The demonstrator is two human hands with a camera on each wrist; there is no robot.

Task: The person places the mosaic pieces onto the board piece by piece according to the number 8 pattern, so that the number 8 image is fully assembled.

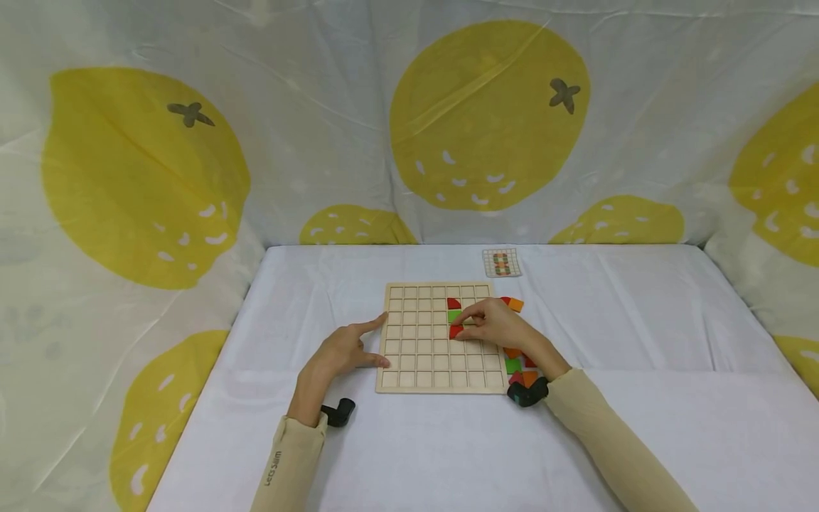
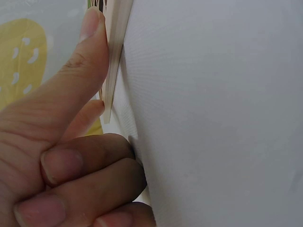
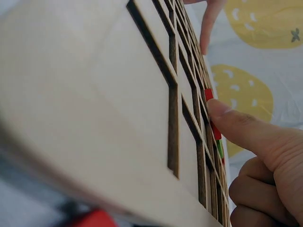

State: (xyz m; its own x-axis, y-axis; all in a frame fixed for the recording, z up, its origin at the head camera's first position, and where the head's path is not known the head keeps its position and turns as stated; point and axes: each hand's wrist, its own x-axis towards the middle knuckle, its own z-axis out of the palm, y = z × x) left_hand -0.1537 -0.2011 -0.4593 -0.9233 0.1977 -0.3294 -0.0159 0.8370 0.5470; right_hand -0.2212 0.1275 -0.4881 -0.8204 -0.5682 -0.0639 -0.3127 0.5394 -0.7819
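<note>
A square wooden grid board (image 1: 407,347) lies flat on the white cloth. My right hand (image 1: 498,323) pinches a red piece (image 1: 456,333) between thumb and index finger at one of the board's cells. In the right wrist view, the thumb (image 3: 236,123) presses the side of that red block. Just above it in the same column sit a green square (image 1: 453,316) and a red piece with a rounded corner (image 1: 453,303). At the board's left edge, my left hand (image 1: 335,353) touches the rim with spread thumb and index finger; its other fingers are bent.
Loose red, orange and green pieces (image 1: 514,365) lie along the board's right side, partly hidden under the right hand and wrist. A small pattern card (image 1: 502,263) lies behind the board. Black wrist cameras (image 1: 339,412) sit at both wrists. Lemon-print cloth walls surround the table.
</note>
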